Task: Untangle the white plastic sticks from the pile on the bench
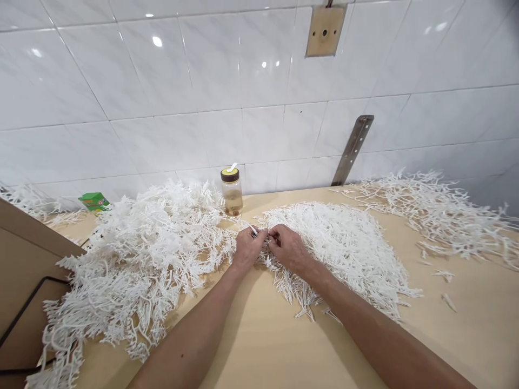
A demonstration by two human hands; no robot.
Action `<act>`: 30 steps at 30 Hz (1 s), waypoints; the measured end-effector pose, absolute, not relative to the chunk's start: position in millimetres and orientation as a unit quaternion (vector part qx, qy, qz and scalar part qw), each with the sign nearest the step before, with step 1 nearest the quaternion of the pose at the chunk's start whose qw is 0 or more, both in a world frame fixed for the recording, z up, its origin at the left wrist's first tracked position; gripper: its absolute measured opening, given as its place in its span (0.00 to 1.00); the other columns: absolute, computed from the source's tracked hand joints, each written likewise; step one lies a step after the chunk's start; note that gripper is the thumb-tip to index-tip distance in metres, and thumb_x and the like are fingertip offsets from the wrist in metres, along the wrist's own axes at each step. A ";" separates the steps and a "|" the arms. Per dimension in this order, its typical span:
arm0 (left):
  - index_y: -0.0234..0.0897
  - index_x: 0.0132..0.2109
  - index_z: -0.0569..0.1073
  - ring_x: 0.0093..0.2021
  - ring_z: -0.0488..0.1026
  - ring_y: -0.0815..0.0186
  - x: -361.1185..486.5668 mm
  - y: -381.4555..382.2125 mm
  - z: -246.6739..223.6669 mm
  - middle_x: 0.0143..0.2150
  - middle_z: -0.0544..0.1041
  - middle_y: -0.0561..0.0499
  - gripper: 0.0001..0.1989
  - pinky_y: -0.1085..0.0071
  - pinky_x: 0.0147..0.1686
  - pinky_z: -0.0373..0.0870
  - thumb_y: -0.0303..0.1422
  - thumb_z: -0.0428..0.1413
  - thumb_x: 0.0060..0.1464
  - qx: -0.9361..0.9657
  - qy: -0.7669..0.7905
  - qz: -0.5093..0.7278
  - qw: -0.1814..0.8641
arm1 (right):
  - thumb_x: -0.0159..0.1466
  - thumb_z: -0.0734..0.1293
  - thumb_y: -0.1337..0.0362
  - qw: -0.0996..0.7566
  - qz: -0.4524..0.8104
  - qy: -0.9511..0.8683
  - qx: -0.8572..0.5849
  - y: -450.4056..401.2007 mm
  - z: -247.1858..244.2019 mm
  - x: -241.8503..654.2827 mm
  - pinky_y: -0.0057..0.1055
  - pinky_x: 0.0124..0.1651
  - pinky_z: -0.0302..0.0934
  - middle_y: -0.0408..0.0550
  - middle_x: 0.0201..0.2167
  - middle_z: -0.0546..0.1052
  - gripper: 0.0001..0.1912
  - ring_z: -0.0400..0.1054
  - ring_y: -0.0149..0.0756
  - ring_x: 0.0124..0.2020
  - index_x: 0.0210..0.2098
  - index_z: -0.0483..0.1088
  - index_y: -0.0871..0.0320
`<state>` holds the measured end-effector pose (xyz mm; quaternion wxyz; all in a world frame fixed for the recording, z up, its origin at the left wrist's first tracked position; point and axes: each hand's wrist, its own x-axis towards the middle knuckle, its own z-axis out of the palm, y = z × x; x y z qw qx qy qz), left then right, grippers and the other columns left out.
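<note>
Tabletop (279, 346) of a pale wood tone fills the lower part of the frame, and near the frame's centre a person's two bare hands come together over it, almost touching. The left hand (247, 247) is closed, thumb against curled fingers, on a slim white piece (253, 231) that shows at its upper edge. The right hand (287, 247) has thumb and forefinger pinched together just beside the left thumb; what lies between those fingertips is too small to tell.

White branching strands lie on both sides of the hands. A large, tangled heap (150, 248) spreads over the left of the frame, reaching to the left hand. A flatter, denser pile (340, 237) of short pieces lies right of centre, partly behind and under the right hand and forearm. A looser spread (450, 213) of longer strands is at the right, with a few stray scraps (448, 301) below it.

Behind the left hand stands a clear jar (232, 197) with a dark-rimmed, yellow-green lid and some brownish contents. Farther left is a small green box (94, 201); a brown panel (28, 259) cuts into the left edge. Against the tiled wall (211, 140), a perforated metal strip (352, 151) leans right of centre, below a yellowed plate (325, 32) at the top.
</note>
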<state>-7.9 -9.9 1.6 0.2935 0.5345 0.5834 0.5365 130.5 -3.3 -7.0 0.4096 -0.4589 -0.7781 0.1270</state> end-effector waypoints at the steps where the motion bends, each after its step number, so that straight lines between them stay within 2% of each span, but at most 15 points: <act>1: 0.36 0.21 0.69 0.24 0.62 0.70 -9.4 -9.0 1.8 0.19 0.65 0.56 0.13 0.74 0.26 0.57 0.38 0.57 0.46 0.535 0.577 0.535 0.308 | 0.57 0.63 0.71 0.413 0.143 -0.775 -0.456 -3.0 -7.1 131.7 0.29 0.32 0.57 0.43 0.27 0.72 0.04 0.64 0.32 0.26 0.32 0.65 0.56; 5: 0.34 0.23 0.72 0.24 0.62 0.70 -15.1 -6.6 3.7 0.20 0.67 0.55 0.15 0.74 0.26 0.58 0.42 0.59 0.46 0.546 0.548 0.513 0.372 | 0.60 0.62 0.68 0.423 0.173 -0.776 -0.434 -3.2 -6.9 136.9 0.27 0.29 0.57 0.42 0.25 0.71 0.02 0.62 0.30 0.24 0.32 0.65 0.57; 10: 0.33 0.23 0.73 0.24 0.63 0.70 -16.9 -8.0 7.3 0.20 0.68 0.54 0.18 0.73 0.25 0.58 0.46 0.61 0.44 0.545 0.534 0.498 0.412 | 0.60 0.61 0.70 0.441 0.151 -0.789 -0.400 -3.7 -7.7 138.7 0.28 0.31 0.58 0.43 0.26 0.71 0.02 0.63 0.31 0.26 0.32 0.65 0.57; 17: 0.35 0.21 0.69 0.21 0.60 0.71 -13.4 -11.7 11.2 0.18 0.64 0.55 0.15 0.74 0.22 0.55 0.41 0.63 0.40 0.486 0.554 0.502 0.453 | 0.57 0.61 0.71 0.441 0.132 -0.799 -0.387 -5.6 -6.7 134.4 0.27 0.30 0.56 0.42 0.25 0.68 0.04 0.61 0.30 0.25 0.30 0.63 0.56; 20: 0.35 0.22 0.68 0.21 0.60 0.71 -13.3 -11.6 10.3 0.18 0.64 0.55 0.16 0.74 0.22 0.55 0.42 0.63 0.40 0.480 0.542 0.499 0.477 | 0.57 0.60 0.71 0.423 0.122 -0.806 -0.396 -6.4 -7.1 133.7 0.28 0.30 0.55 0.42 0.26 0.68 0.04 0.61 0.31 0.25 0.30 0.62 0.56; 30: 0.36 0.21 0.67 0.22 0.56 0.72 -11.5 -8.1 -0.1 0.18 0.62 0.57 0.15 0.74 0.23 0.53 0.41 0.59 0.45 0.519 0.593 0.515 0.338 | 0.58 0.59 0.71 0.396 0.119 -0.819 -0.398 -5.5 -7.8 133.4 0.28 0.31 0.55 0.43 0.26 0.69 0.04 0.61 0.32 0.26 0.31 0.61 0.55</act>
